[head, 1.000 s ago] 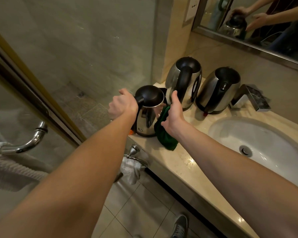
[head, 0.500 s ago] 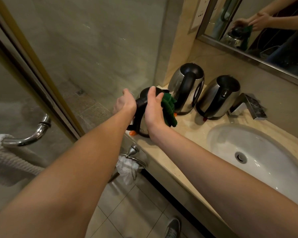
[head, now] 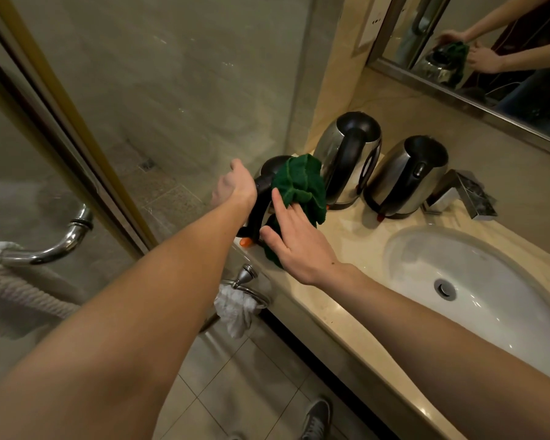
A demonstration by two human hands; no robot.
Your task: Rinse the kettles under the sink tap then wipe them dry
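The left kettle [head: 271,166] stands at the very corner of the table [head: 346,249], right beside the drop to the floor, so a hard push from the right could slide or tip it over the edge. The left hand [head: 235,187] is curled round the top of its black handle, which should steady it. A green cloth [head: 302,185] is draped over the lid and side. The right hand [head: 299,246], fingers straight, presses the cloth's lower part against the body. The cloth is loosely bunched and could slip off. The middle kettle [head: 346,160] stands just beside the cloth — a wide wipe might knock it. It and the right kettle [head: 407,176] have their lids down, so their contents are hidden. The sink [head: 489,271] shows only its drain.
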